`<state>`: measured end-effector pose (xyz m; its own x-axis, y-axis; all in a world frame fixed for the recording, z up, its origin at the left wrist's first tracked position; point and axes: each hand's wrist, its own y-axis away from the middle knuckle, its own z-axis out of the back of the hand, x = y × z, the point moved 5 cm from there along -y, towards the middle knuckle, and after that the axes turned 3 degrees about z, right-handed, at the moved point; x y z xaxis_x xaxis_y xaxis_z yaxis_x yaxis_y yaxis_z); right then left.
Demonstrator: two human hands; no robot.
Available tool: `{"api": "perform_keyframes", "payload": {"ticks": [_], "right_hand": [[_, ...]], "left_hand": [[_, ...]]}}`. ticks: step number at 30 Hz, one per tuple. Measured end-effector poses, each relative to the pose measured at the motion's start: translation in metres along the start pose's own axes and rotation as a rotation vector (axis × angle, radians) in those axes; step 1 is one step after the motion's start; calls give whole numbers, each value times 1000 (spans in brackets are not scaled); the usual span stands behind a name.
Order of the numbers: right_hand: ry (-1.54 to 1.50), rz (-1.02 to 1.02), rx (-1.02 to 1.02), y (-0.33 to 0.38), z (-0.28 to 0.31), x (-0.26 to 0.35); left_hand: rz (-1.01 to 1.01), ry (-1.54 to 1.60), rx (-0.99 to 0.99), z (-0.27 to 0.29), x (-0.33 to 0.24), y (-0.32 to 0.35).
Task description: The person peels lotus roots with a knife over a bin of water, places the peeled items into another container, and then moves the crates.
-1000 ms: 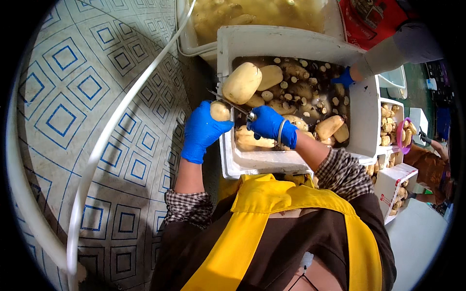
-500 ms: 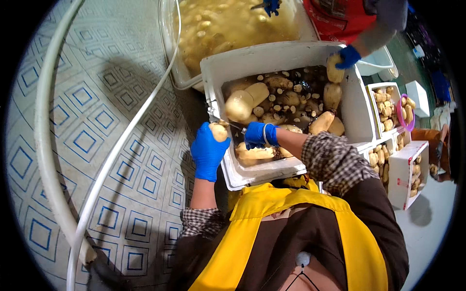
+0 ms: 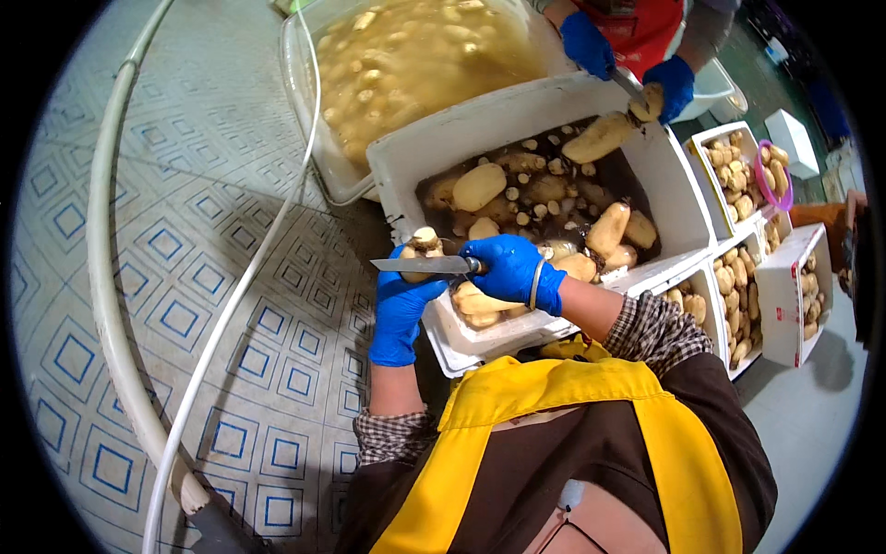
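Note:
My left hand [image 3: 399, 319], in a blue glove, is closed round a lotus root [image 3: 425, 242] at the near left corner of the white foam box [image 3: 455, 343]. A pale cut end shows on top of the root, with a dark joint below it. My blue-gloved right hand [image 3: 513, 270] grips a knife [image 3: 415, 265] by its handle. The blade points left and crosses in front of the root; whether it touches cannot be told. Beside my hands, several lotus roots [image 3: 480, 186] and small cut ends lie in the box's dark water.
Across the box, a co-worker's gloved hands [image 3: 668, 85] hold a knife and a lotus root. A tub of cloudy water [image 3: 297, 69] stands at the far left. Foam boxes of lotus roots [image 3: 780, 305] stand at right. A white hose [image 3: 242, 286] runs along the tiled floor [image 3: 226, 439].
My knife has come up and left across the root in my left hand. The co-worker's hands have come together at a root. The whole view has shifted slightly.

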<state>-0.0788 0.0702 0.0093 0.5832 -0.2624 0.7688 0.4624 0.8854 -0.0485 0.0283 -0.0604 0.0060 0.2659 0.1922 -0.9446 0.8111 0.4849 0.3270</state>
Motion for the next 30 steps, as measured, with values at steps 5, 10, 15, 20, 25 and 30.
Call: {"api": "perform_keyframes", "payload": {"ticks": [5, 10, 15, 20, 25, 30], "right_hand": [[85, -66, 27, 5, 24, -8], [81, -193, 41, 10, 17, -42], [15, -208, 58, 20, 10, -64], [-63, -286, 58, 29, 1, -82], [-58, -293, 60, 33, -2, -93], [-56, -382, 91, 29, 12, -94]], "left_hand": [[73, 34, 115, -18, -9, -8], [176, -38, 258, -41, -13, -16], [60, -324, 194, -54, -2, -29], [-235, -647, 2, -67, -7, -31], [-358, -800, -46, -76, -11, -35], [-7, -405, 89, -71, 23, -53]]}}
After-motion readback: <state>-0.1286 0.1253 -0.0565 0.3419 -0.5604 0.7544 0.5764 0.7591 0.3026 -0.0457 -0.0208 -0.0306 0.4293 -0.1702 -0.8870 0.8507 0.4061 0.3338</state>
